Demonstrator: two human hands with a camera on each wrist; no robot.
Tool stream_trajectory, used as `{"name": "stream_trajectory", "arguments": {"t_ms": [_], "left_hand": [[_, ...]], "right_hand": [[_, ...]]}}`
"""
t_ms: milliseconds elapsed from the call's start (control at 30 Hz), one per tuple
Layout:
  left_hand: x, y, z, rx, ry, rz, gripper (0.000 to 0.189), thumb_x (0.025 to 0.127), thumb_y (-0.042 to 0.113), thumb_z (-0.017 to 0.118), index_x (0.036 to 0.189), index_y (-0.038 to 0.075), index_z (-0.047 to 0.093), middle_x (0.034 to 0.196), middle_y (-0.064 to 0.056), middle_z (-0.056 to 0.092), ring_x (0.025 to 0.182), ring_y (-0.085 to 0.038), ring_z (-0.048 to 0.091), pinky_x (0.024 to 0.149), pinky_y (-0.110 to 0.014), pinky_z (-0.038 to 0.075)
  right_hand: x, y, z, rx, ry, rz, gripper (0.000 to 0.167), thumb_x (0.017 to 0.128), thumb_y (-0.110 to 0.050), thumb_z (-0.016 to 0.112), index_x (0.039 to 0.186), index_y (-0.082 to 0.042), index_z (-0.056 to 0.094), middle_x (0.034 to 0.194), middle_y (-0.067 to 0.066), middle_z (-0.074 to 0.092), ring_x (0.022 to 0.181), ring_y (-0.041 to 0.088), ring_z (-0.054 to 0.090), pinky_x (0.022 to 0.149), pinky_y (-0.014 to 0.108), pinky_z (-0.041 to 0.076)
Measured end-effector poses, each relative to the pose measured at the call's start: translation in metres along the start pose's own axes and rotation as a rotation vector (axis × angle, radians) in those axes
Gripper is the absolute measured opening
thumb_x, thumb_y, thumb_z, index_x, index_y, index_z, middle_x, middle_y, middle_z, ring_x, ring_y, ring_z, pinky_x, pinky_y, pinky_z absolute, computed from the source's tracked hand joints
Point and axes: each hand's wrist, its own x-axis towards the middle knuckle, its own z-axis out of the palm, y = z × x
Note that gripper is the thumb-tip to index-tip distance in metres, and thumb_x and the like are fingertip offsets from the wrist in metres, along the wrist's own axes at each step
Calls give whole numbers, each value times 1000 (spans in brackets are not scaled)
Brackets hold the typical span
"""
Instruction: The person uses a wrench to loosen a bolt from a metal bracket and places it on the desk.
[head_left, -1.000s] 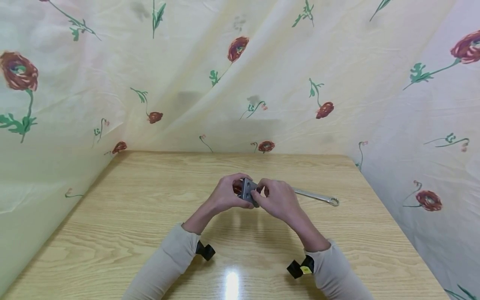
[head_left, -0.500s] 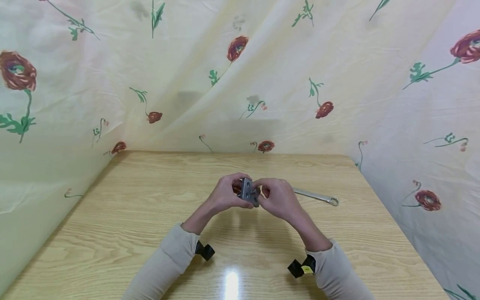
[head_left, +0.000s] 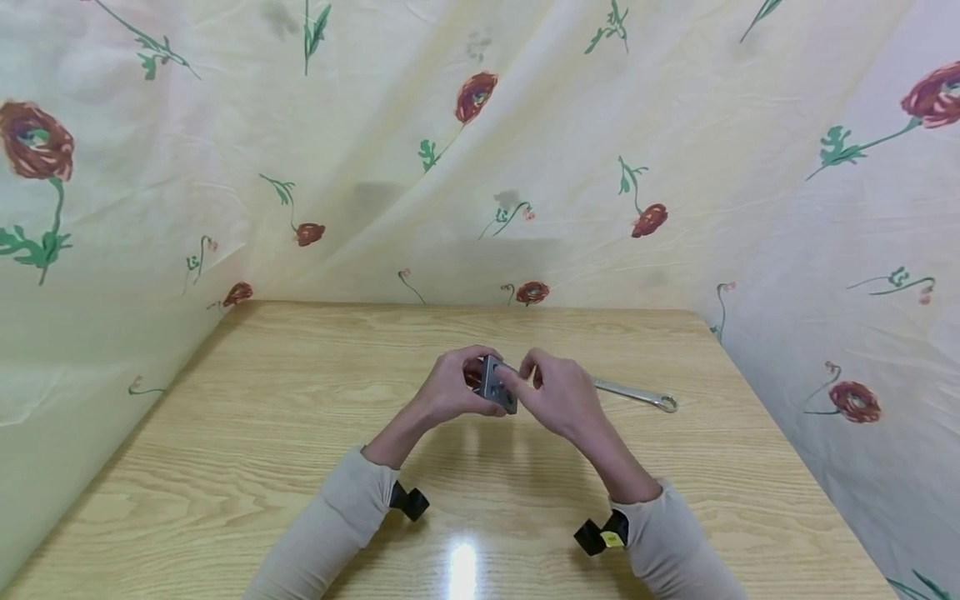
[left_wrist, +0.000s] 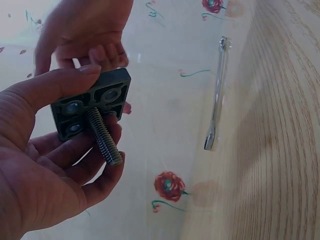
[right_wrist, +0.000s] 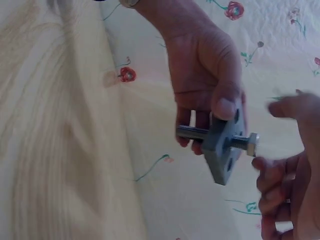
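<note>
My left hand (head_left: 448, 387) grips a small square grey plate (right_wrist: 218, 145) with several holes, thumb on one edge and fingers at the other. A bolt (left_wrist: 104, 137) runs through the plate's middle; its threaded shank sticks out on the palm side. On the opposite side the bolt's hex head (right_wrist: 253, 144) stands off the plate. My right hand (head_left: 558, 396) is beside that head, thumb and fingers spread apart with nothing between them. In the right wrist view its thumb is blurred and a fingertip lies just below the bolt head.
A metal wrench (head_left: 636, 393) lies on the wooden table (head_left: 300, 358), behind and right of my hands. Flower-printed cloth (head_left: 375, 150) encloses the table at the back and both sides.
My right thumb and fingers were together at the bolt head half a second ago and have now spread apart, the thumb lifting across the plate. The left hand keeps its hold.
</note>
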Motion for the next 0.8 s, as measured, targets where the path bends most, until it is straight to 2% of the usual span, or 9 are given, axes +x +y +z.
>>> {"name": "stream_trajectory", "arguments": {"t_ms": [100,233,333,533,800], "left_hand": [[0,0,1,-1,-4,-3,62,68,8,89,124,9,63,106,-13,69,86,-15,65,79,-28,57],[0,0,2,0,-5,-4,62,68,8,89,124,10,64,106,-12,70,86,-15,65,79,-28,57],[0,1,2,7,-5,-2,61,68,8,89,123,9,65,106,-12,70,85,-14,65,79,-28,58],[1,-1,2,-9,-3,-9,61,68,7,89,123,7,64,103,-13,71,85,-13,65,80,-29,58],[1,-1,1,-17,-9,-11,64,67,9,90,126,8,63,103,-14,71,85,-14,64,80,-27,57]], "right_hand": [[1,2,6,-44,-15,77,57,101,-54,49,61,-14,55,52,-3,44,46,13,39,45,25,27],[1,3,13,-63,-57,98,64,103,-56,41,54,-17,51,49,-4,42,44,13,39,43,25,28],[1,2,14,-54,-73,79,60,104,-50,43,56,-16,54,50,-4,43,47,14,40,45,26,30],[2,0,9,-37,-53,25,44,101,-38,56,65,-15,58,55,-3,46,53,14,41,49,26,31],[0,-2,1,-9,-57,-6,26,95,-33,66,83,-11,68,59,-2,53,48,10,39,46,23,30]]}}
